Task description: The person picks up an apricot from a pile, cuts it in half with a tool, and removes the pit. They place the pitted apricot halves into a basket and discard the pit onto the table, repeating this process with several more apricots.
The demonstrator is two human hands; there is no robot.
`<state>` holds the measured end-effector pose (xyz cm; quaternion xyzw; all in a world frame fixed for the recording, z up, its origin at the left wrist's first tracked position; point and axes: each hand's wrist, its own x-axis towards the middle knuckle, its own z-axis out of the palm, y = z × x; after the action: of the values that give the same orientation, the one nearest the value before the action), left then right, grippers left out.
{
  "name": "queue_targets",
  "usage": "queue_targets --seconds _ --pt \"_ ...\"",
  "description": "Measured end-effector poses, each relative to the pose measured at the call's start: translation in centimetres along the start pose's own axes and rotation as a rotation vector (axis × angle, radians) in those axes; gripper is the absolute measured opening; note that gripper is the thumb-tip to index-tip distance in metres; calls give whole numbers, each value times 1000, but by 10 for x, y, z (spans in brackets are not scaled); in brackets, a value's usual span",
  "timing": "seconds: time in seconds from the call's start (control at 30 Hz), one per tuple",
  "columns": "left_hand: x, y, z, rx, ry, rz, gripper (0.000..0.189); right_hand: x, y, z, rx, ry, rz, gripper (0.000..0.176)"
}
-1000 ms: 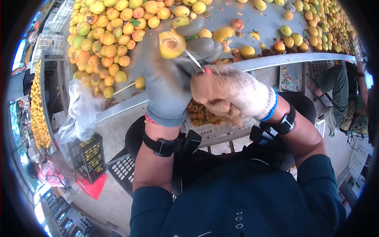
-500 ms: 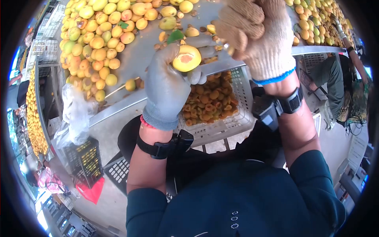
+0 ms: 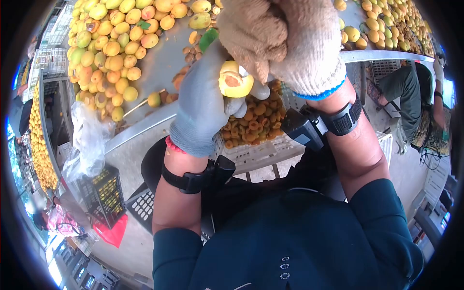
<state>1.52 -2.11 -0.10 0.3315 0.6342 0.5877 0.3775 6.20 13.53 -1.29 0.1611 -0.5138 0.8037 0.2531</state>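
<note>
My left hand (image 3: 200, 99), in a grey glove, is closed around a cut yellow apricot (image 3: 235, 89) whose brownish centre faces up. My right hand (image 3: 295, 46), in a thick knitted glove with a blue cuff edge, is curled into a fist right beside the fruit. A small shiny metal tip (image 3: 242, 71) shows below its fingers, touching the apricot's cut face; the rest of that tool is hidden in the glove. Beneath both hands stands a white plastic crate (image 3: 263, 155) holding many pitted apricot pieces (image 3: 251, 126).
Whole apricots (image 3: 113, 58) are heaped on the metal table (image 3: 162, 63), with more at the upper right. A clear plastic bag (image 3: 87, 140) hangs at the table's left edge above a dark crate (image 3: 101, 193). Another person's leg (image 3: 411, 96) is at the right.
My right hand has come left and toward me, bringing the metal tip onto the apricot. My left hand still holds the fruit, slightly lower and turned a little.
</note>
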Motion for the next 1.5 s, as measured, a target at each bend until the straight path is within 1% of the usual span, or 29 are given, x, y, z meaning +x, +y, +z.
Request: queue_targets --seconds 0.03,0.07,0.1,0.13,0.17,0.23,0.4,0.47,0.57,0.6,0.63,0.67,0.7,0.73,0.77,0.8,0.87,0.93,0.97,1.03,1.07,1.1,1.13,1.17,1.23,1.3,1.37,1.43,1.5 --pt "-1 1 0 -29 -11 -24 23 -4 4 -2 130 -47 83 41" --pt "-2 2 1 -57 -22 -49 22 -3 2 3 747 -194 297 46" --pt "-3 -3 -2 -61 -70 -39 22 -3 -5 6 546 -116 296 45" --pt "-3 -11 -8 -64 -118 -29 22 -4 -12 13 265 -22 302 43" --pt "-3 -16 -12 -67 -167 -18 22 -4 -17 16 93 25 318 41" --pt "-4 -18 -12 -13 -184 -46 21 -4 -20 20 -83 64 317 39" --pt "-3 -20 -6 -45 -128 38 20 -1 -21 23 -285 134 314 33" --pt "-2 -23 -1 -48 -78 32 21 1 -20 25 -345 156 304 32" --pt "3 -19 -7 -477 -137 -208 19 2 -22 25 -414 187 295 31" --pt "3 -16 -6 -306 -113 -152 18 1 -23 26 -393 199 290 31" --pt "3 -11 -5 -135 -88 -95 18 4 -21 25 -208 216 291 31" --pt "2 -8 -4 35 -62 -37 17 6 -14 22 218 221 286 30" --pt "3 -13 -2 68 -6 -7 18 8 -10 21 643 220 271 29" --pt "6 -21 0 101 50 24 20 7 -10 22 463 254 231 34" --pt "10 -22 3 135 105 55 24 6 -14 27 429 303 245 34" --pt "12 -20 7 31 143 -25 26 4 -20 33 395 350 258 34" --pt "19 -11 15 -181 214 -183 30 16 -25 37 152 592 463 30" --pt "20 -19 8 -258 235 -162 32 40 -54 52 -192 629 643 26" --pt "20 -25 5 -298 248 -151 33 31 -50 55 -451 515 499 24" --pt "23 -36 12 99 333 47 33 14 -40 62 -1039 400 166 22" --pt "23 -35 13 170 340 62 30 12 -42 53 -1115 336 94 22" --pt "23 -32 14 242 349 78 30 11 -44 47 -677 310 211 23" --pt "20 -27 14 183 326 8 34 12 -46 42 -117 369 311 23" --pt "19 -23 14 124 302 -63 42 13 -50 38 297 479 412 24" --pt "23 -38 6 554 279 149 45 17 -45 43 125 557 445 24" --pt "26 -47 4 786 299 324 45 22 -37 48 -205 608 487 24" --pt "27 -50 4 819 369 455 44 22 -17 42 -127 589 496 23" --pt "30 -45 4 492 297 202 38 21 -10 38 -60 582 497 22" --pt "32 -45 1 250 199 73 28 21 -10 34 41 568 472 22"
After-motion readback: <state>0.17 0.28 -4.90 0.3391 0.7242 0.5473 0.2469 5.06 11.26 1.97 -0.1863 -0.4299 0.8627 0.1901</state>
